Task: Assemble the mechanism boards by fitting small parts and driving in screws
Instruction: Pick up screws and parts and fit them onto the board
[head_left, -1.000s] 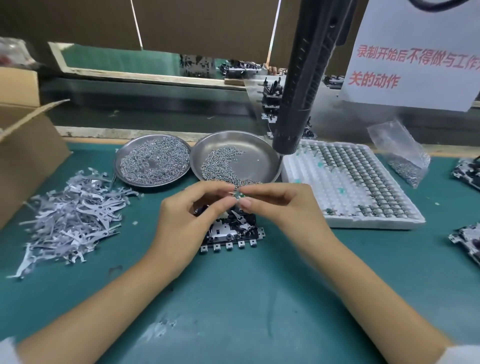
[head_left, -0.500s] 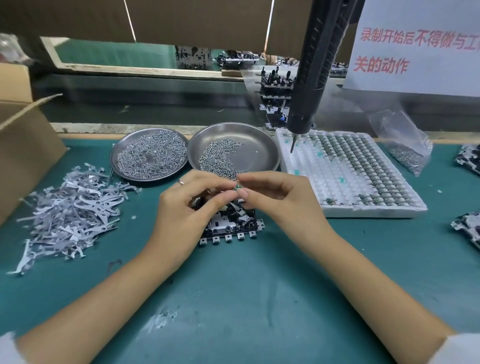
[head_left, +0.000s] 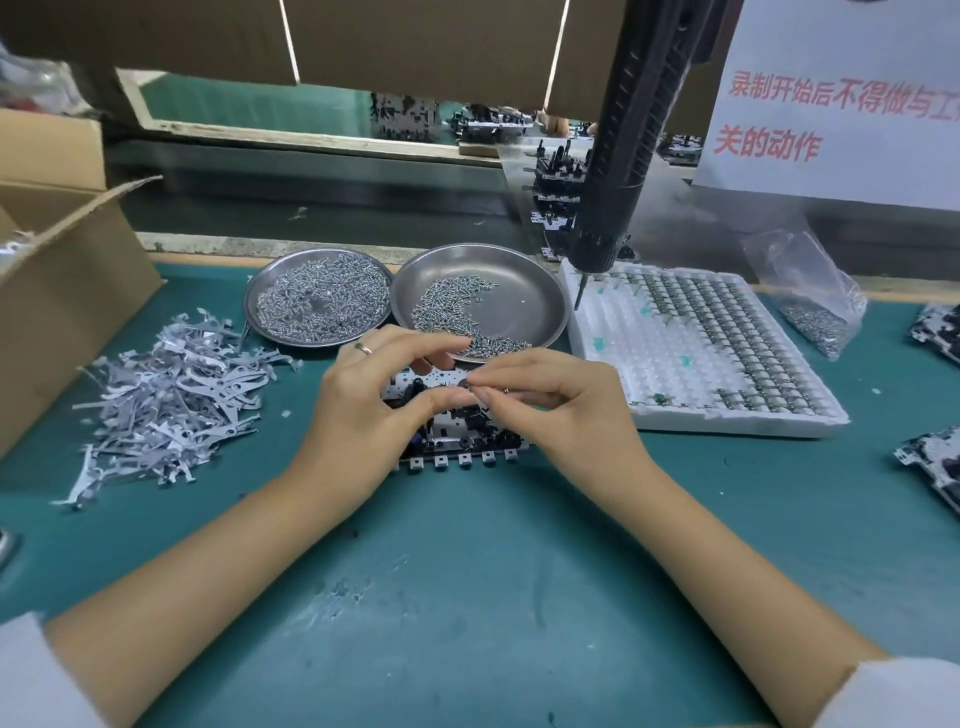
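A: Grip status?
B: Left hand (head_left: 363, 415) and right hand (head_left: 566, 400) meet fingertip to fingertip just above the mechanism board (head_left: 457, 441). Right thumb and forefinger pinch a small dark part (head_left: 466, 384); left thumb and forefinger are curled and touching it from the other side. Remaining fingers loosely bent. Ring on a left finger.
A: Board position?
B: Flat on the green desk (head_left: 467, 597), mid-frame, partly hidden by the hands. Metal plate with black fittings, row of square tabs along the near edge.
A: Surroundings?
B: Two round steel dishes behind: left dish (head_left: 317, 304) full of shiny screws, right dish (head_left: 524, 296) half covered. Pile of thin stamped metal strips (head_left: 171, 395) on the left. White foam tray (head_left: 649, 374) of small round parts on the right. Black electric screwdriver (head_left: 623, 156) hangs over the tray's far corner.
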